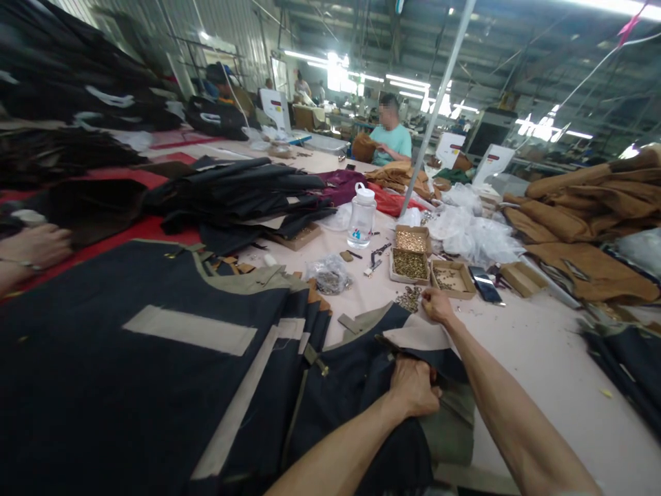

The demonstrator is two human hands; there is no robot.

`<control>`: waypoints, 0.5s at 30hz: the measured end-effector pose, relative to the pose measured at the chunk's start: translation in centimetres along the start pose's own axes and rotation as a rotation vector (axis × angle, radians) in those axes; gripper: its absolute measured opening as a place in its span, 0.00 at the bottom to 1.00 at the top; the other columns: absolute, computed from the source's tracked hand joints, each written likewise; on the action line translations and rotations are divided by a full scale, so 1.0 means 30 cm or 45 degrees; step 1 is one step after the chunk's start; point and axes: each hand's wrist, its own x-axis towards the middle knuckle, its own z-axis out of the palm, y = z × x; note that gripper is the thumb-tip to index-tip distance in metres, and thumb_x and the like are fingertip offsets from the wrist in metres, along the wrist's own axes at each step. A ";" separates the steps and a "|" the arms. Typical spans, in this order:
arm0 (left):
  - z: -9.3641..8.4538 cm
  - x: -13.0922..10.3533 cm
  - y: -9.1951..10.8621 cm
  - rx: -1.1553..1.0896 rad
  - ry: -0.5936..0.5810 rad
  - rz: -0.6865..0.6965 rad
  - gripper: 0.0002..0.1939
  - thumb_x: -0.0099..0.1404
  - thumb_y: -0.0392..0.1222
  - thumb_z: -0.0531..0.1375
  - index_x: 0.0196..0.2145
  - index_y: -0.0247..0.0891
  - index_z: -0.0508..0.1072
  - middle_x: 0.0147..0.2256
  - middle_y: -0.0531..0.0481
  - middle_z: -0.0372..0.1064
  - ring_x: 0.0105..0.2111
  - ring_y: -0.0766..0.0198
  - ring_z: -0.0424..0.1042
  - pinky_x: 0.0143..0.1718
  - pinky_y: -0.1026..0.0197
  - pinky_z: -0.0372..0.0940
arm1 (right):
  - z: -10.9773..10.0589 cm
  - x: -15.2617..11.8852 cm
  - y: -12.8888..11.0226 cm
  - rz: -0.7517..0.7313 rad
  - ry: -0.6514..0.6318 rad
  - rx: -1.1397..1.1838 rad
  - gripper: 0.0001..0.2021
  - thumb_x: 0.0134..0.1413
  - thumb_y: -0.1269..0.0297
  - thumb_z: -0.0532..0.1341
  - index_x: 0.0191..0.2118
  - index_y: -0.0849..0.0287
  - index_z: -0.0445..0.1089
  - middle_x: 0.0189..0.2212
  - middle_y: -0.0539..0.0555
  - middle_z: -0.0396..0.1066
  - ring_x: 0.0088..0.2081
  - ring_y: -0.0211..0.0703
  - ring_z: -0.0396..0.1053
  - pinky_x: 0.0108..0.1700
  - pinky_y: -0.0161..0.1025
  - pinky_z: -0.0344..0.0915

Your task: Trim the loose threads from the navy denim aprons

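Note:
A dark navy garment piece (pixel 354 372) with olive backing lies bunched at the table's near edge. My left hand (pixel 414 387) is closed on its folded cloth, fingers curled under a flap. Farther up and to the right, my right hand (pixel 436 305) is pinched beside the flap's beige patch (pixel 418 333), next to a small heap of metal rings (pixel 409 297); what its fingertips hold is too small to make out. More navy pieces with beige strips (pixel 191 329) are stacked to the left.
Small boxes of metal fittings (pixel 410 265), a phone (pixel 485 284) and a clear bottle (pixel 361 219) stand beyond my hands. A metal pole (pixel 438 103) rises behind them. Brown garments (pixel 593 213) are piled right. Another person's hand (pixel 38 255) is at far left; a person (pixel 391 134) sits across.

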 end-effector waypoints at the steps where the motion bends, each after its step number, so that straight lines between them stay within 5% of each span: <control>1: -0.002 0.000 -0.002 -0.004 0.006 -0.011 0.12 0.51 0.49 0.65 0.32 0.40 0.76 0.35 0.45 0.76 0.43 0.50 0.74 0.53 0.51 0.64 | 0.003 0.008 -0.006 -0.001 -0.014 -0.031 0.08 0.50 0.71 0.59 0.33 0.60 0.76 0.32 0.57 0.77 0.34 0.43 0.70 0.38 0.34 0.59; 15: -0.034 0.002 0.002 0.036 0.004 -0.073 0.13 0.52 0.50 0.65 0.33 0.41 0.77 0.39 0.45 0.77 0.47 0.49 0.72 0.55 0.50 0.62 | -0.048 -0.016 -0.111 -0.013 -0.132 -0.194 0.07 0.55 0.72 0.59 0.33 0.64 0.75 0.34 0.62 0.78 0.38 0.47 0.73 0.39 0.34 0.60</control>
